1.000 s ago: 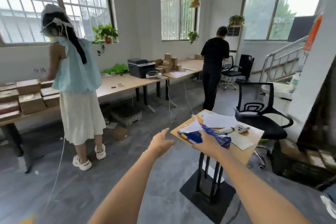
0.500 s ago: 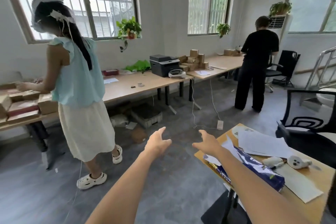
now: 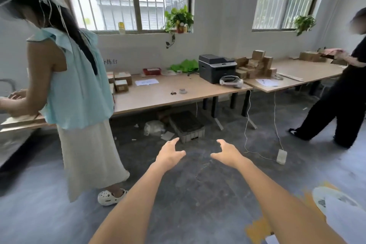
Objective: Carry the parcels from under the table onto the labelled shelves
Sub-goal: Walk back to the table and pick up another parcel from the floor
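Both bare hands, left hand [image 3: 170, 155] and right hand [image 3: 227, 153], are reaching empty, fingers spread, toward the dark plastic crate [image 3: 187, 127] lying ahead under the long wooden tabletop [image 3: 178, 93], left slightly nearer.

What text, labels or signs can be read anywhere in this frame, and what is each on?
"分拣台", partly hidden by a person's arm: wall sign above the long table.
Sheets of paper on the table: print too small to read.
Labels on the cardboard boxes: blurred, unreadable.
Red box: label unreadable.
Printer: no legible brand.
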Motion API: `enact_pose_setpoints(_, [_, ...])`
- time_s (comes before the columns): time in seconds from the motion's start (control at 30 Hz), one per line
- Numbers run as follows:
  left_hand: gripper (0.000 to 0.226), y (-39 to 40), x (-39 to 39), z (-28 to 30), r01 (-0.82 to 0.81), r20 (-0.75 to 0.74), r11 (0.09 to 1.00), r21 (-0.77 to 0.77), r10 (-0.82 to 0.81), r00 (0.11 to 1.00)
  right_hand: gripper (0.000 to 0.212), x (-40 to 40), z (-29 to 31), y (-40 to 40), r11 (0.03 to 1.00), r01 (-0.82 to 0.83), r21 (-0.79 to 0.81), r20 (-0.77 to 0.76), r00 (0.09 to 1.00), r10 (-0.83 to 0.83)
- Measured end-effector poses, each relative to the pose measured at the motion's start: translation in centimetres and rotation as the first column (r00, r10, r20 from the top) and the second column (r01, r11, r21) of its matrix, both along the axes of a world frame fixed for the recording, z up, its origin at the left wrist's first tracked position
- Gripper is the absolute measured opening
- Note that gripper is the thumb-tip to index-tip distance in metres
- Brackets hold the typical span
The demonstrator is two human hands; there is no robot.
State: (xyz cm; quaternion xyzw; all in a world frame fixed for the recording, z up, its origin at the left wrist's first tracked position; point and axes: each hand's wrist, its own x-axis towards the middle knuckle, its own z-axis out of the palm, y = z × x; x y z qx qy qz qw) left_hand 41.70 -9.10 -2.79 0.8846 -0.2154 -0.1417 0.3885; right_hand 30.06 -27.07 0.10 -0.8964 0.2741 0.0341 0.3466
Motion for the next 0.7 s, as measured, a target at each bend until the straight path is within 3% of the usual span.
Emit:
enact_pose_setpoints(0.4, [0.067,-5.2,26.2,-1.7,-0.074,-0.045,0.997,0.025,0.075,0.996,0.074,27.5,-1.2,-5.9,0.990,-0.137,-0.040,-0.024,0.990,0.136])
enact_pose_setpoints(0.5, [0.066,-7.0,31.8,-1.0,-0.054,-0.031,0.998,0.034,0.055,0.998,0.074,32.5,-1.2,-7.8,0.983,-0.157,-0.098,-0.057,0.987,0.152])
enact_pose_setpoints(0.7, [0.069,-11.7,40.4,-2.5,-0.021,-0.065,0.999,0.041,0.024,0.998,0.073,41.7,-2.8,-11.5,0.982,-0.174,-0.067,-0.089,0.982,0.168])
